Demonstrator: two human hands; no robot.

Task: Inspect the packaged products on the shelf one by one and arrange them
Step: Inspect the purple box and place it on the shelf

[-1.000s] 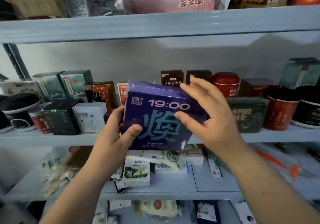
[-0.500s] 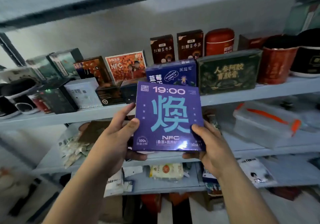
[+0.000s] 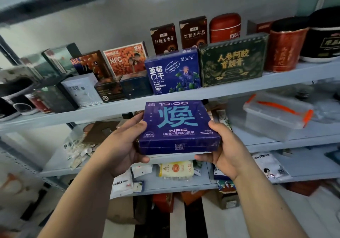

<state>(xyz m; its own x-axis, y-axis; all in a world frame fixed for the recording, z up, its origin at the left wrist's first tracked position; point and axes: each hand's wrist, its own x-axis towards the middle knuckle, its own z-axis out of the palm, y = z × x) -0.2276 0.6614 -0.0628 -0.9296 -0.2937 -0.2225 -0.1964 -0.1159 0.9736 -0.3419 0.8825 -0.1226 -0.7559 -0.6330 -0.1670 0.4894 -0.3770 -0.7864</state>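
Note:
A flat purple box (image 3: 177,125) printed "19:00" and a large teal character is held in front of the shelves, tilted so its top face and front edge show. My left hand (image 3: 125,144) grips its left side, thumb on top and fingers underneath. My right hand (image 3: 226,149) grips its right side the same way. Behind it on the grey shelf (image 3: 230,88) stand a blue blueberry box (image 3: 173,70) and a dark green box with gold lettering (image 3: 232,60).
The same shelf carries brown tea boxes (image 3: 163,38), a red tin (image 3: 225,27), a red cup (image 3: 284,46), an orange NFC box (image 3: 125,59) and small dark boxes (image 3: 110,91). A clear tub with orange clips (image 3: 276,114) and loose sachets (image 3: 79,149) lie on lower shelves.
The purple box has come off the shelf and down towards me, tipping flatter. My right hand shifted from its top face to its right side. The view dropped lower.

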